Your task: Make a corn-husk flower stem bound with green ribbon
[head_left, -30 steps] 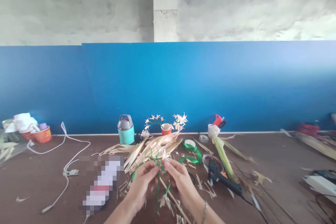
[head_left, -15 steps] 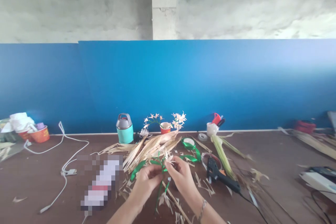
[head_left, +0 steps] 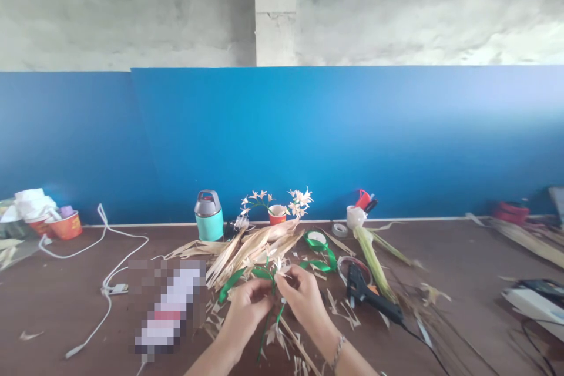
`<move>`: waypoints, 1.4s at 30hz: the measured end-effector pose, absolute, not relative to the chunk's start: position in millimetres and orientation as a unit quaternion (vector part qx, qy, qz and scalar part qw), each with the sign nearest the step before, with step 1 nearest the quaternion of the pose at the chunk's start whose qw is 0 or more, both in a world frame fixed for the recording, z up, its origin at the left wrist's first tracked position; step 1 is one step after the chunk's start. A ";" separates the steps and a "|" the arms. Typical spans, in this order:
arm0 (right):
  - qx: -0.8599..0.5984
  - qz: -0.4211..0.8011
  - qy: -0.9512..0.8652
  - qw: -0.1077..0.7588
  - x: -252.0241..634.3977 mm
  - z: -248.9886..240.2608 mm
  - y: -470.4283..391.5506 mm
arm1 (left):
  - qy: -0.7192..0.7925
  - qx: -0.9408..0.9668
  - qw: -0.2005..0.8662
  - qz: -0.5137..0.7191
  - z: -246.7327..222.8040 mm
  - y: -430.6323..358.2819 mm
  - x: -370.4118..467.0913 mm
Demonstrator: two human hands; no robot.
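My left hand [head_left: 247, 305] is closed in a pinch on the green stem [head_left: 274, 283] of a small husk-flower spray. Right beside it, my right hand [head_left: 303, 294] pinches a pale husk flower [head_left: 279, 267] at the top of that stem. A green ribbon [head_left: 231, 285] trails out to the left of my left hand. Below the hands hangs another pale flower [head_left: 276, 336] on a green stem. Dry corn husks [head_left: 251, 247] lie just behind the hands, and a roll of green ribbon [head_left: 316, 239] sits behind my right hand.
A black glue gun [head_left: 374, 296] with its cord lies at the right, near green stalks [head_left: 374, 261]. Behind stand a turquoise jar [head_left: 210, 220], a red cup [head_left: 277, 217] by flower sprays and a white cup [head_left: 355, 217]. White cables [head_left: 108, 270] and a blurred-out object [head_left: 171, 308] lie left.
Both hands stay close together with only slight movement. The stem and the hanging flower between them have shifted a little.
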State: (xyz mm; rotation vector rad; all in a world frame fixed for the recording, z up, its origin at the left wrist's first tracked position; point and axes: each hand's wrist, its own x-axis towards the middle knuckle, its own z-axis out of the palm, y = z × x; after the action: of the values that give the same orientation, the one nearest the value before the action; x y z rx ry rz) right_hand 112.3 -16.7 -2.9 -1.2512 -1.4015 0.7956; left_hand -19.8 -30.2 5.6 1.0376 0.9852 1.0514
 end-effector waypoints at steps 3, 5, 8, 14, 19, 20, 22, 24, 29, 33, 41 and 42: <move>-0.506 0.358 -0.562 0.548 113.2 -3.0 -14.5 | 0.413 0.467 0.634 0.458 8.3 -30.8 -21.2; -0.481 0.410 -0.537 0.558 113.1 -1.1 -14.3 | 0.400 0.468 0.632 0.470 8.6 -29.8 -22.4; -0.429 0.531 -0.499 0.534 112.8 3.5 -16.8 | 0.385 0.454 0.625 0.505 6.6 -26.8 -23.9; -0.380 0.669 -0.409 0.490 114.9 8.5 -23.7 | 0.379 0.457 0.638 0.490 8.7 -27.4 -25.4; -0.353 0.678 -0.370 0.527 115.1 5.3 -21.5 | 0.391 0.493 0.612 0.479 8.7 -26.8 -25.7; -0.366 0.664 -0.366 0.540 114.5 4.9 -21.0 | 0.402 0.507 0.599 0.473 7.0 -25.6 -25.6; -0.389 0.634 -0.365 0.560 112.7 5.2 -20.9 | 0.421 0.535 0.568 0.462 3.3 -23.3 -25.5; -0.412 0.610 -0.362 0.572 110.2 6.8 -22.2 | 0.433 0.560 0.533 0.464 1.2 -22.5 -25.7; -0.440 0.582 -0.342 0.592 104.0 11.7 -27.7 | 0.452 0.625 0.387 0.505 3.7 -27.1 -27.6; -0.428 0.588 -0.328 0.603 101.9 13.9 -29.7 | 0.447 0.639 0.326 0.533 2.7 -30.1 -28.3; -0.402 0.619 -0.331 0.588 101.3 20.9 -33.1 | 0.471 0.580 0.345 0.568 2.8 -25.7 -30.6; -0.407 0.621 -0.328 0.585 101.7 21.1 -32.9 | 0.472 0.571 0.348 0.575 4.1 -25.0 -30.9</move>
State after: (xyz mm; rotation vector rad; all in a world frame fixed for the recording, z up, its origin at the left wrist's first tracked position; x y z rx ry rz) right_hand 101.7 -32.9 21.1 -0.9483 -0.7646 1.4475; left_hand -30.9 -25.0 4.1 1.4799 1.2241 1.4908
